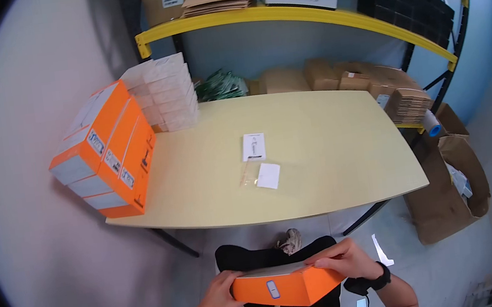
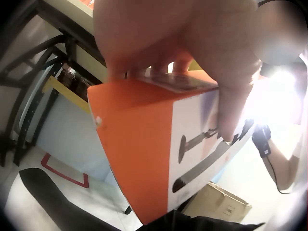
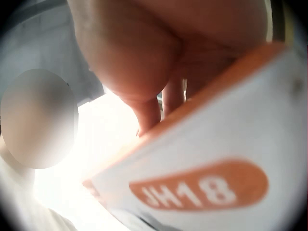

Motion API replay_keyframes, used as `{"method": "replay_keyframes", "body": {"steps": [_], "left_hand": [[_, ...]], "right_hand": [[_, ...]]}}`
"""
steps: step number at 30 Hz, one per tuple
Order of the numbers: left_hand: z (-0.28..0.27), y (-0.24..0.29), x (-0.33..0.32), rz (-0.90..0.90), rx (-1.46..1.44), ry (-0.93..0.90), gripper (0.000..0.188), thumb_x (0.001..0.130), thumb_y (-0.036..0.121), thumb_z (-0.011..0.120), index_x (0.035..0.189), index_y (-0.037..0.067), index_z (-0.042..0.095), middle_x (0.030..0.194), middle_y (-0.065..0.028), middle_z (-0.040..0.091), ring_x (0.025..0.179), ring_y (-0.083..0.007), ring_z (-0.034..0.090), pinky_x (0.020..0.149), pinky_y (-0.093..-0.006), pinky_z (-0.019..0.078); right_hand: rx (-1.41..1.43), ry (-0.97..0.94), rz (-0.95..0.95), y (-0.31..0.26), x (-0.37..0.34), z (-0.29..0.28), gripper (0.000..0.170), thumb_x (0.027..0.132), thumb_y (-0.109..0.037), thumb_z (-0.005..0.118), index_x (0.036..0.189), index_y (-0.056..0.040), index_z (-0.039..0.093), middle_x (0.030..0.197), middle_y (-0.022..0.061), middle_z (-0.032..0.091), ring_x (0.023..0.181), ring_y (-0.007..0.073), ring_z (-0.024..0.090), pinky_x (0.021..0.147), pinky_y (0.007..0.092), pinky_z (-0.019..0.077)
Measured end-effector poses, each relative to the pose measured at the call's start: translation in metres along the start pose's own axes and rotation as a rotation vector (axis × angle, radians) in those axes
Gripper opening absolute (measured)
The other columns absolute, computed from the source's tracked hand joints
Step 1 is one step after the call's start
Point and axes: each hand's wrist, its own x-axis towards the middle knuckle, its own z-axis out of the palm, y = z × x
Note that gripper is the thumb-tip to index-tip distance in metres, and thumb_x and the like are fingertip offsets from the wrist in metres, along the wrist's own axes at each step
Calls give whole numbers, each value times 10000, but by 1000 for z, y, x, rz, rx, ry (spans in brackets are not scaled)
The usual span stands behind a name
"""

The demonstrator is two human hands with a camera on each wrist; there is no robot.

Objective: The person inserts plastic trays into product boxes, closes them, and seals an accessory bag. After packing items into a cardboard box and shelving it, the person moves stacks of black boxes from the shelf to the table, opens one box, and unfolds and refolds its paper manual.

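An orange and white cardboard box (image 1: 275, 288) is held tilted above the person's lap, in front of the table's near edge. The left hand (image 1: 218, 295) grips its left end; in the left wrist view the thumb (image 2: 233, 115) lies on a white face printed with pictures of a dark tool, with the other fingers across the adjoining side. At the box's right end, the right hand (image 1: 351, 258) holds the upper edge. A white side marked "JH18" (image 3: 202, 187) fills the lower part of the right wrist view.
On the table (image 1: 331, 149) lie a printed leaflet (image 1: 253, 147), a white card (image 1: 268, 176) and a clear plastic bag (image 1: 247, 176). Stacked orange boxes (image 1: 117, 157) and white boxes (image 1: 168, 92) stand at the left. Behind is a yellow-edged shelf (image 1: 302, 14); an open carton (image 1: 442, 203) sits right.
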Motion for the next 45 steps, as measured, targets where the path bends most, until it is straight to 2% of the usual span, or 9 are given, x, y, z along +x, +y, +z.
{"method": "replay_keyframes", "body": {"steps": [9, 17, 24, 28, 30, 31, 36, 41, 45], "left_hand": [[9, 14, 5, -128, -121, -65, 677, 612, 406, 890, 1110, 33, 624, 1013, -142, 664, 904, -307, 663, 810, -363, 528], [-9, 22, 9, -36, -54, -34, 639, 610, 371, 892, 1094, 37, 642, 929, -147, 681, 833, -306, 679, 761, -362, 541], [-7, 23, 5, -114, -54, -71, 666, 599, 392, 901, 1081, 13, 642, 963, -173, 685, 837, -315, 693, 778, -362, 552], [-29, 32, 10, -119, -255, 61, 784, 592, 395, 913, 1184, -9, 597, 1053, -149, 684, 984, -243, 683, 871, -324, 517], [-49, 41, 13, -124, -447, 187, 821, 625, 266, 919, 1279, -1, 501, 1184, -122, 605, 1075, -188, 605, 935, -330, 473], [-63, 41, 17, -89, -547, 217, 864, 647, 206, 908, 1328, 4, 416, 1238, -107, 542, 1095, -181, 573, 932, -337, 468], [-139, 101, 53, -47, -643, 544, 775, 800, 112, 738, 1420, -9, 288, 1338, -137, 482, 1226, -180, 480, 1032, -339, 376], [-198, 116, 61, -66, -726, 709, 556, 974, 217, 542, 1428, -36, 343, 1317, -110, 530, 1201, -153, 505, 1000, -290, 413], [-253, 129, 61, 315, -492, 925, 501, 1020, 267, 458, 1422, -23, 387, 1334, -104, 527, 1236, -144, 477, 1031, -296, 382]], "right_hand": [[-70, 159, -124, -12, 0, -9, 291, 925, -261, 667, 1052, -5, 720, 930, 114, 741, 814, 106, 665, 754, 233, 517], [238, 59, 227, 1, 3, -10, 264, 885, -197, 718, 1022, 29, 727, 938, 79, 731, 829, 91, 628, 754, 240, 501], [214, 135, 222, 8, 3, -4, 288, 891, -187, 707, 1091, 21, 701, 1014, 118, 727, 962, 122, 644, 875, 253, 491], [198, 508, -463, 22, 12, -29, 417, 947, -319, 608, 1228, -11, 629, 1262, 211, 607, 1139, 285, 600, 978, 418, 459], [389, 540, -460, 9, 15, -29, 566, 933, -428, 592, 1340, -39, 527, 1341, 236, 535, 1246, 351, 518, 1035, 484, 406], [447, 431, -439, 16, 19, -28, 839, 878, -519, 633, 1475, -23, 314, 1431, 233, 440, 1303, 348, 462, 1069, 480, 378], [188, -114, -503, -29, 58, 62, 1168, 757, -320, 828, 1531, -6, 11, 1550, 211, 228, 1341, 328, 418, 1078, 462, 363], [305, -69, -596, -98, 112, 122, 869, 886, -73, 649, 1530, 11, 73, 1521, 154, 304, 1320, 242, 436, 1061, 372, 378], [486, -54, -573, -167, 170, 144, 753, 926, -159, 623, 1512, 26, 186, 1402, 144, 458, 1212, 197, 517, 992, 313, 431]]}}
